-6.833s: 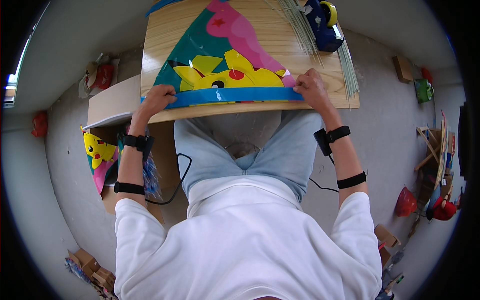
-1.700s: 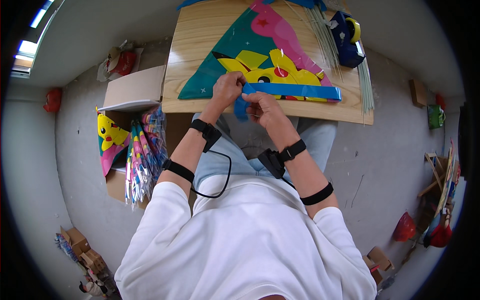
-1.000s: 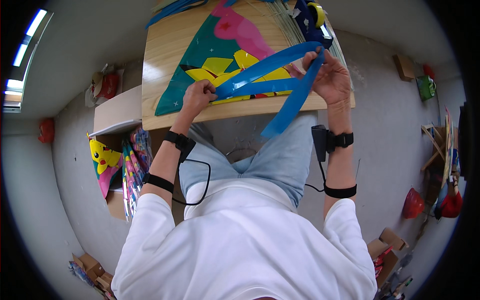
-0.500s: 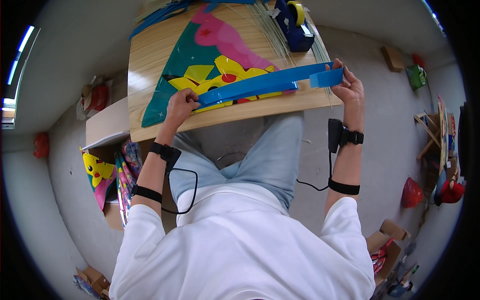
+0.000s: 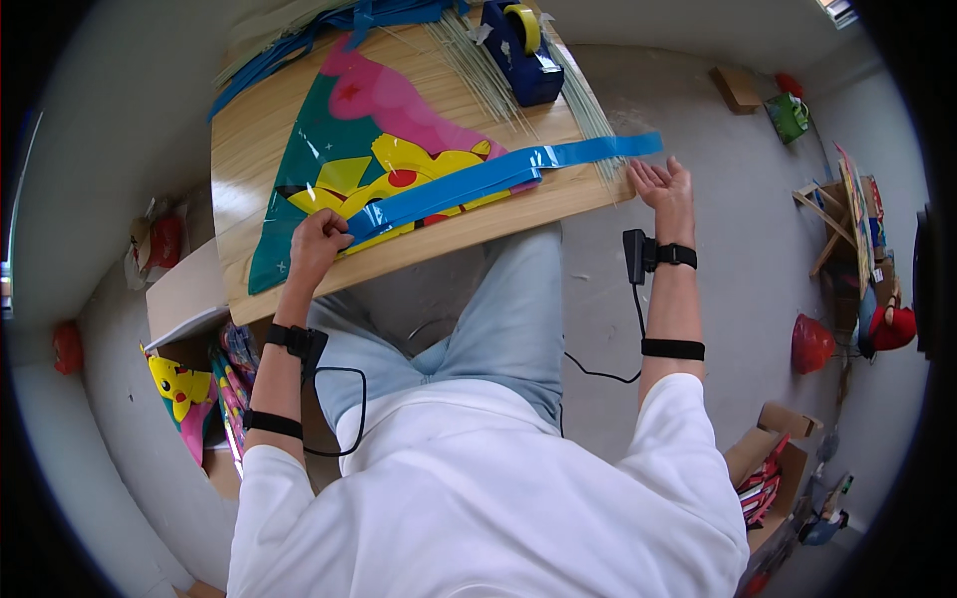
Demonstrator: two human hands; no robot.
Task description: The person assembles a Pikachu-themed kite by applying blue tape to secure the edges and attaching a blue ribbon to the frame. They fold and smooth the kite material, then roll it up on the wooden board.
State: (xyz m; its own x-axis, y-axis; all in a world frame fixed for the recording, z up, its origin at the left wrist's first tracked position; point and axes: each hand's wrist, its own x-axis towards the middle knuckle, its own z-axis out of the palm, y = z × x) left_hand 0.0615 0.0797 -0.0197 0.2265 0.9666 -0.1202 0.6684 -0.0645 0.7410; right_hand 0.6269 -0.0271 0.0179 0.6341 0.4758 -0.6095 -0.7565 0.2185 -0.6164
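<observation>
A long, shiny blue plastic strip (image 5: 449, 189) lies slantwise across a triangular printed sheet (image 5: 429, 100), which looks like a kite sail in green and pink with a yellow cartoon figure. At the strip's left end my left hand (image 5: 317, 244) is closed, pinching it against the sheet near the table's front edge. My right hand (image 5: 666, 189) is open, palm up, fingers loosely curled and holding nothing. It is just below the strip's free right end, which sticks out past the table's right edge. Part of the strip is doubled over on the sheet.
On the wooden table (image 5: 239, 169) stand a blue tape dispenser (image 5: 523, 65), a bundle of thin pale sticks (image 5: 464, 65) and a heap of blue strips (image 5: 269, 65). An open carton (image 5: 189, 284) with printed sheets is left of my legs. A red bag (image 5: 812, 344) lies right.
My right hand has let go of the strip's right end and dropped a little below it. That end has unfolded outward to the right. My left hand keeps its pinch; the view has shifted.
</observation>
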